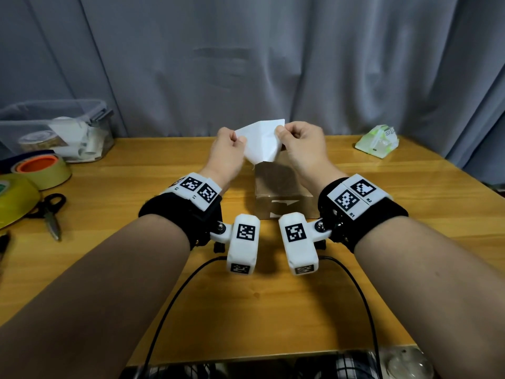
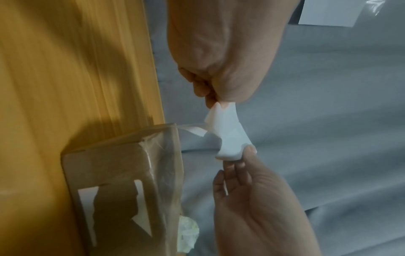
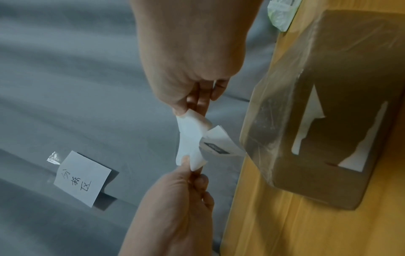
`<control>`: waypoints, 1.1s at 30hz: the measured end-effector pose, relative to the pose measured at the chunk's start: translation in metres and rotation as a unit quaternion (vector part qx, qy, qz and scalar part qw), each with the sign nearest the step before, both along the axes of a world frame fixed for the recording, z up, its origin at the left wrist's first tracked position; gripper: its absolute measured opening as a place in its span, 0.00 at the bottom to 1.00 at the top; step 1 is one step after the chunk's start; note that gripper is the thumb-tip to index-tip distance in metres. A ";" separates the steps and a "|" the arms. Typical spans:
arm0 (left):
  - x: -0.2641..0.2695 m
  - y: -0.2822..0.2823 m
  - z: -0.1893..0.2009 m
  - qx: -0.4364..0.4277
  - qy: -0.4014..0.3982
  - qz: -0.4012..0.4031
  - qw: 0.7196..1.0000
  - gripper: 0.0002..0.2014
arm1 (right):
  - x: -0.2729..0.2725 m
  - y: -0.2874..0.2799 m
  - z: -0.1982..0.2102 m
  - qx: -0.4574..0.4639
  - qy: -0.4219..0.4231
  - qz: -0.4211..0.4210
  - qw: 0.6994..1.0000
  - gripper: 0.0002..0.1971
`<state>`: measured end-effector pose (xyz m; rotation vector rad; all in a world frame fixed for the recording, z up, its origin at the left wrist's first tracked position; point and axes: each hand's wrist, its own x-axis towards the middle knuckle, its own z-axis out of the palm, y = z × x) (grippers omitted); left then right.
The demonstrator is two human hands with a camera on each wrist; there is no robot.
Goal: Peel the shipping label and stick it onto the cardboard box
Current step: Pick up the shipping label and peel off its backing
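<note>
Above cardboard box [image 1: 282,196]: both hands' fingers pinch white shipping label [image 1: 262,140]; dark print unreadable; curtain note handwritten.

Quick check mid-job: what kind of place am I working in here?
Probably a home or small-office packing desk: a wooden table against a grey curtain, with tape rolls, scissors and a plastic bin of supplies at the left.

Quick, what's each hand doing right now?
Left hand: closed, pinching one edge of the white label sheet.
Right hand: closed, pinching the opposite edge of the same sheet, held above the cardboard box.
</note>
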<state>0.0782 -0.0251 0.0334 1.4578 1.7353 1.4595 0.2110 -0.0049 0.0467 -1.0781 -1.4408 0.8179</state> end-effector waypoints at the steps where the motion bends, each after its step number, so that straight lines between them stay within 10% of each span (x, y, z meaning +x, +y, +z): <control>1: -0.001 0.000 -0.001 0.003 0.009 0.004 1.000 0.05 | 0.001 0.000 0.000 -0.002 0.001 0.001 1.000 0.14; 13: -0.021 -0.001 -0.012 -0.013 0.064 0.037 0.997 0.05 | 0.010 0.002 0.002 -0.012 0.002 0.003 1.000 0.10; 20: -0.012 0.002 -0.011 0.035 -0.104 0.027 0.994 0.03 | 0.007 -0.004 0.003 -0.044 0.056 0.053 0.996 0.12; 25: -0.015 0.003 -0.008 0.093 -0.081 0.040 0.992 0.05 | 0.009 -0.004 0.004 -0.031 0.068 0.037 0.997 0.12; 33: -0.011 -0.011 0.004 0.040 -0.193 -0.123 0.973 0.17 | 0.018 0.007 0.004 -0.035 0.102 -0.003 0.994 0.14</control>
